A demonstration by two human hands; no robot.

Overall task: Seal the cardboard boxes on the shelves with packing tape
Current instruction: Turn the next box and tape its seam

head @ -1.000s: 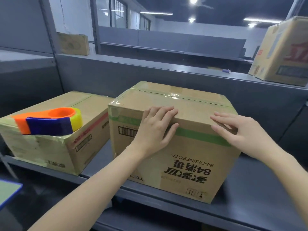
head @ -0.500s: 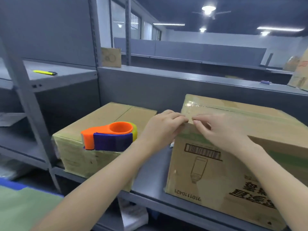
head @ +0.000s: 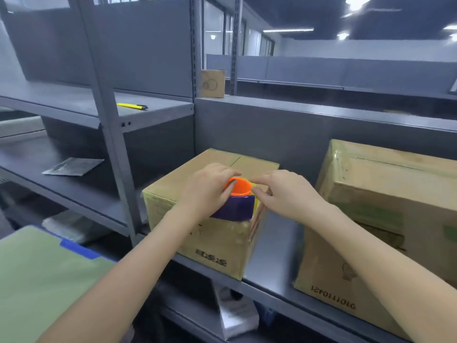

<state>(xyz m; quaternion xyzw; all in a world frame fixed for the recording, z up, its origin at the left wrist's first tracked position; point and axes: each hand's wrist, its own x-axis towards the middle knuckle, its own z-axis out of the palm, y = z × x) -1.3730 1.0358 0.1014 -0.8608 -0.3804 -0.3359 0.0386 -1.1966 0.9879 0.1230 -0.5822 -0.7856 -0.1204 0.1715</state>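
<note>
A tape dispenser [head: 238, 199] with an orange core, purple body and yellow side rests on top of the left cardboard box [head: 207, 233]. My left hand [head: 206, 186] wraps around its left side. My right hand [head: 279, 191] touches its right edge with the fingertips pinched at the tape. The box's centre seam shows bare behind the hands. A larger cardboard box [head: 385, 219], with clear tape shining along its top, stands to the right on the same grey shelf [head: 269, 266].
A grey upright post [head: 111, 134] rises left of the box. A yellow pen [head: 132, 106] lies on the upper left shelf, a grey packet [head: 74, 166] on the shelf below. A small carton [head: 213, 83] stands on the back ledge. A green surface [head: 37, 280] is at lower left.
Both hands left the right box's top corner and moved left onto the tape dispenser. The view swung left, so the taped box now sits at the right edge.
</note>
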